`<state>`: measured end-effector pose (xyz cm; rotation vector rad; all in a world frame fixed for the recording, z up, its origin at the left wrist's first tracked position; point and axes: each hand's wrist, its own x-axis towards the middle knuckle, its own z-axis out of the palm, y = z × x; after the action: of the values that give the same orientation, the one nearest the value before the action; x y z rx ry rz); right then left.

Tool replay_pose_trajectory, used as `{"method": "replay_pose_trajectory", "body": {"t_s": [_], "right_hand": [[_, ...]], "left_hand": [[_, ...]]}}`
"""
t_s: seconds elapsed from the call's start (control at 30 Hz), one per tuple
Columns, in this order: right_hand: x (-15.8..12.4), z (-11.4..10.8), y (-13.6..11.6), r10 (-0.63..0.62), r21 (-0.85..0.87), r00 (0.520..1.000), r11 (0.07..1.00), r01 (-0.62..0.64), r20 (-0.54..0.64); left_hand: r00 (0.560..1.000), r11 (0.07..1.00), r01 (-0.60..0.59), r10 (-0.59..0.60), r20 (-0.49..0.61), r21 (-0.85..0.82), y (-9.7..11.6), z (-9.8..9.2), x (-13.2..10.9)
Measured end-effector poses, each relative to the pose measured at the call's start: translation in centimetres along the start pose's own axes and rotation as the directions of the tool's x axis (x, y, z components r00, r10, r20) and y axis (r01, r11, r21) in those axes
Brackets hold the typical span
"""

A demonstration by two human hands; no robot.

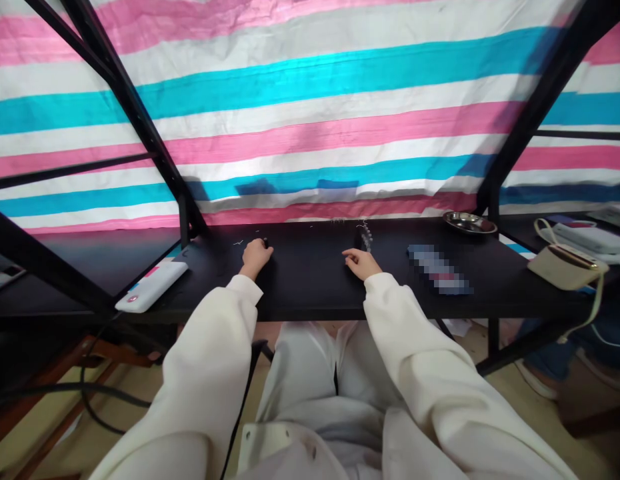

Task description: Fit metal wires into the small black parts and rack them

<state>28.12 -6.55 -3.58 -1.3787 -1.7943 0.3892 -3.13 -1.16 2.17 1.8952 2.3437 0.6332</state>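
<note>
Both hands down on the black table (310, 287), forearms reaching over its front edge. Left hand (257, 257) is left of the table's middle, fingers curled in, with a small dark thing (265, 243) right at the fingertips; can't tell whether it's gripped or only touched. A few white bits (239, 243) lie just beyond that hand, toward the back edge. Right hand (361, 263) is right of the middle, fingers loosely bent, nothing visible in it; can't tell if anything sits under the fingers. Nearest to it: a strand of clear beads (367, 235), just beyond, running toward the back edge.

Step in hand, as a judgement: handling small items, left side busier. Working the dark thing would call for a fine fingertip pinch; taking the beads, for a short forward reach with the right and a light grip, since a loose strand could snag or roll.

Rest: metal plate (470, 224) near the back right corner, pixelated item (440, 269) right of the right hand, white box (151, 287) by the front left corner, beige handbag (567, 263) toward the right end. Striped sheet (340, 80) hangs behind the back edge.
</note>
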Motion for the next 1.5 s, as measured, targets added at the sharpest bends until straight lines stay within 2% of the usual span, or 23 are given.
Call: {"method": "replay_pose_trajectory", "body": {"t_s": [0.2, 0.7, 0.77, 0.83, 0.93, 1.07, 1.17, 1.3, 1.37, 1.5], "right_hand": [[0.0, 0.0, 0.2, -0.003, 0.004, 1.000, 1.000, 0.003, -0.007], [-0.3, -0.5, -0.9, 0.024, 0.011, 1.000, 1.000, -0.024, -0.011], [-0.4, -0.8, -1.3, 0.030, -0.013, 0.998, 0.999, -0.030, -0.049], [-0.6, -1.3, -1.7, 0.072, -0.071, 0.987, 0.994, -0.083, -0.146], [-0.7, -2.1, -2.4, 0.179, -0.128, 0.924, 0.964, -0.233, -0.338], [-0.5, -2.8, -2.6, 0.300, -0.091, 0.808, 0.914, -0.396, -0.506], [-0.3, -2.9, -2.3, 0.370, -0.037, 0.757, 0.887, -0.460, -0.539], [0.0, -2.6, -1.3, 0.462, 0.006, 0.737, 0.849, -0.528, -0.494], [0.2, -2.4, -0.7, 0.486, -0.021, 0.743, 0.831, -0.557, -0.460], [0.4, -1.9, 0.3, 0.457, -0.155, 0.791, 0.819, -0.553, -0.407]], "left_hand": [[0.998, 0.999, 0.047, -0.047, 0.034, 0.024, -1.4, -0.1, 0.9], [0.991, 0.992, 0.120, -0.122, 0.052, 0.050, -1.9, -0.3, 0.9], [0.991, 0.990, 0.113, -0.118, 0.063, 0.080, -2.0, -0.3, 0.9], [0.992, 0.988, 0.090, -0.100, 0.074, 0.129, -2.0, -0.6, 0.7], [0.993, 0.977, 0.042, -0.063, 0.095, 0.209, -1.6, -1.3, 0.2], [0.985, 0.955, -0.045, -0.007, 0.175, 0.293, -0.3, -2.6, -1.5], [0.962, 0.942, -0.126, 0.040, 0.270, 0.310, 1.1, -3.1, -3.4], [0.893, 0.928, -0.339, 0.264, 0.365, 0.158, 3.7, -2.1, -6.6], [0.866, 0.904, -0.421, 0.377, 0.329, 0.072, 5.4, -1.0, -8.4], [0.805, 0.838, -0.541, 0.538, 0.249, -0.062, 9.4, 1.7, -11.4]]}}
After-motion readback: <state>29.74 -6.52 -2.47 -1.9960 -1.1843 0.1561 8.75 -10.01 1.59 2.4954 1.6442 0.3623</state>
